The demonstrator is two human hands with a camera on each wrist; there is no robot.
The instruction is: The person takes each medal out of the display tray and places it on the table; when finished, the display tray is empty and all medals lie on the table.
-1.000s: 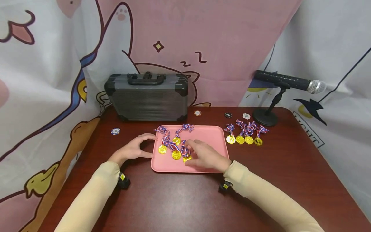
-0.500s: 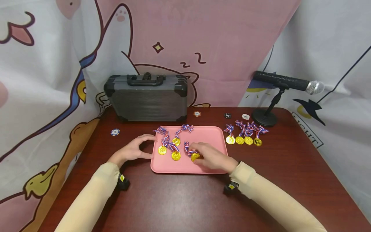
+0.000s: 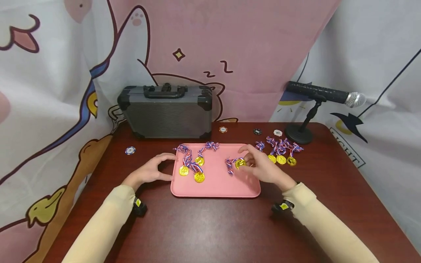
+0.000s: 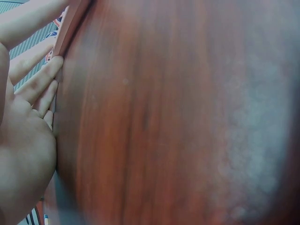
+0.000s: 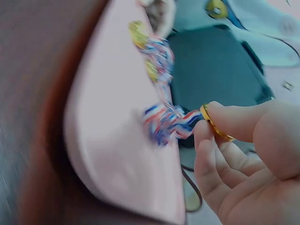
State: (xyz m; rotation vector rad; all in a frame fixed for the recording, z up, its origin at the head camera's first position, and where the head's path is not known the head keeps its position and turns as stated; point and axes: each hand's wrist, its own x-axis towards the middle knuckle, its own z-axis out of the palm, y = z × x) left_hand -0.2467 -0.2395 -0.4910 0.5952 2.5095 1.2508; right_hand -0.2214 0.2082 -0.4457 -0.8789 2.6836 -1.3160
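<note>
Backdrop: printed cloth, pink and white with cartoon figures, hanging behind a dark reddish-brown bench. Pink tray lies flat on the bench.

Hands well apart, at opposite sides of the tray. Left hand: fingers extended, thumb spread away from them, resting against the tray's left edge. Right hand: thumb and forefinger pinch the rim of a gold medal over the right part of the tray. Its striped ribbon trails to the left; cannot tell whether it touches the tray floor.

Three other medals lie together on the tray's left half, ribbons bunched. Off the tray to the right, a ribboned row: three discs visible, a further ribbon partly hidden behind the right hand.

Rear of bench: dark ribbed case at left, microphone on a stand at right, three chips between. Blue-and-white chip left of the tray.
</note>
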